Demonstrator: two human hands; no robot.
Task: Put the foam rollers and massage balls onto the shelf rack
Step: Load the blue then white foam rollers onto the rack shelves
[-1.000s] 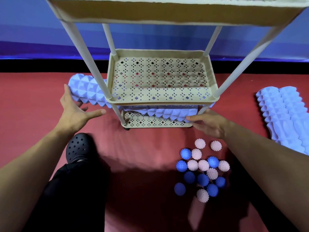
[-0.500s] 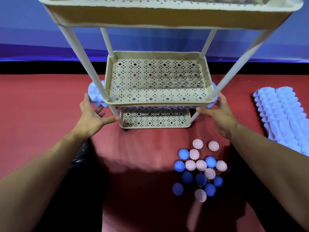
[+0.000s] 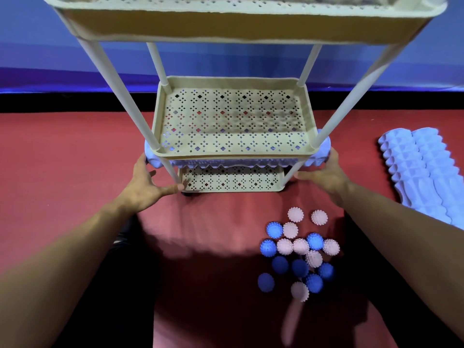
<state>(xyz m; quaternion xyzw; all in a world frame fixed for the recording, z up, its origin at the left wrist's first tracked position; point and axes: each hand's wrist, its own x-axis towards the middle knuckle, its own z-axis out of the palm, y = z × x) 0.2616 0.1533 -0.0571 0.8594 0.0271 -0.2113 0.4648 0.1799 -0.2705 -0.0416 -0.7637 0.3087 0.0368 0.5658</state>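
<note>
Taking the shelf rack as the landmark, the left hand is seen at the rack's left front post, its fingers spread wide and laid against the left end of a pale blue foam roller; nothing is clasped by that grip. The roller lies crosswise in the gap between the middle tier and the bottom tier, its long axis running left to right, both ends poking out past the posts. The middle tier holds nothing, and the bottom tier carries only this roller; what the top tier holds cannot be told. At the rack's right front post the right hand is pressed flat to the roller's other end, likewise open. The roller thus lies straight ahead of both grips, about equally near each, so a release and withdrawal are judged to be what remains. Below and right of the rack, massage balls, blue and pink, are clustered on the red floor, nearer the right hand. Further right of the rack, two more foam rollers lie side by side on the floor.
</note>
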